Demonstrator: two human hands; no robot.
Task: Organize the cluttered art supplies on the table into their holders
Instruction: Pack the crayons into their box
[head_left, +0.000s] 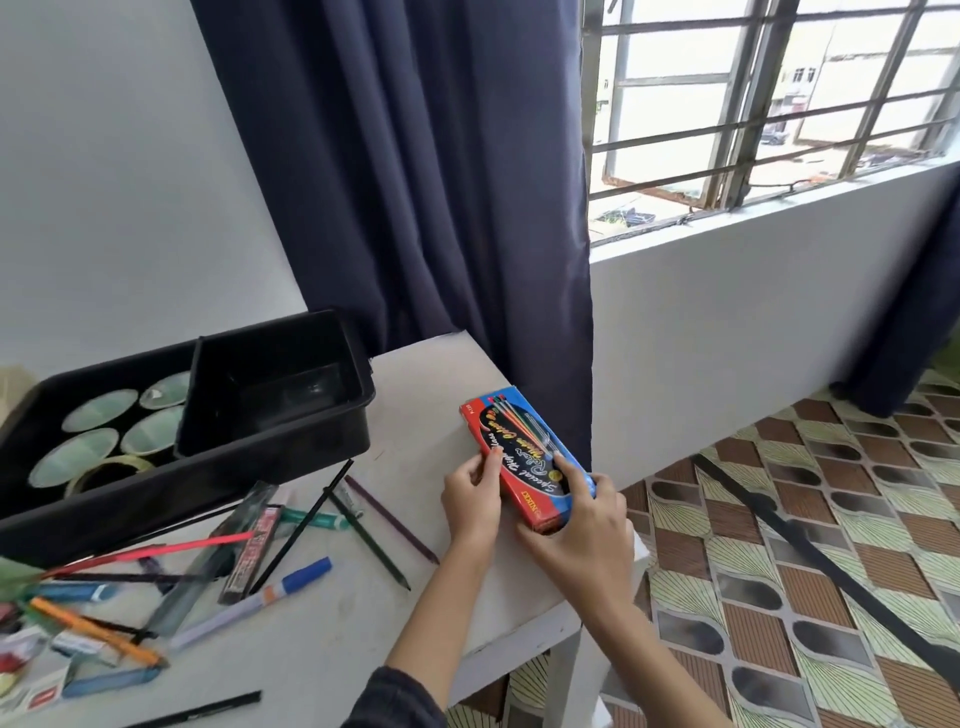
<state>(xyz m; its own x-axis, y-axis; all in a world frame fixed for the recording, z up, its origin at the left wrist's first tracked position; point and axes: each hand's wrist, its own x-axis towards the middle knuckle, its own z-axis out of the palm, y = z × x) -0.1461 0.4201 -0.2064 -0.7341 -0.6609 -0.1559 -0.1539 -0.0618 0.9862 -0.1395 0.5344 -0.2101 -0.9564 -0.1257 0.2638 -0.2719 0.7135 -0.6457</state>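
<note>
A red and blue pencil box (522, 457) lies near the right edge of the white table (441, 389). My right hand (582, 530) grips its near end, fingers curled over the blue side. My left hand (470, 499) pinches the box's red left edge with thumb and fingertips. Loose pens, pencils and markers (270, 540) are scattered across the table to the left, among them a blue-capped marker (291, 582), a pink pencil (171, 548) and an orange pen (93, 629).
A black tray (171, 499) at the back left holds several pale green cups (98, 410), a tape roll (109, 470) and an empty black bin (275, 395). A dark curtain (441, 182) hangs behind. The table edge drops to tiled floor (779, 545) on the right.
</note>
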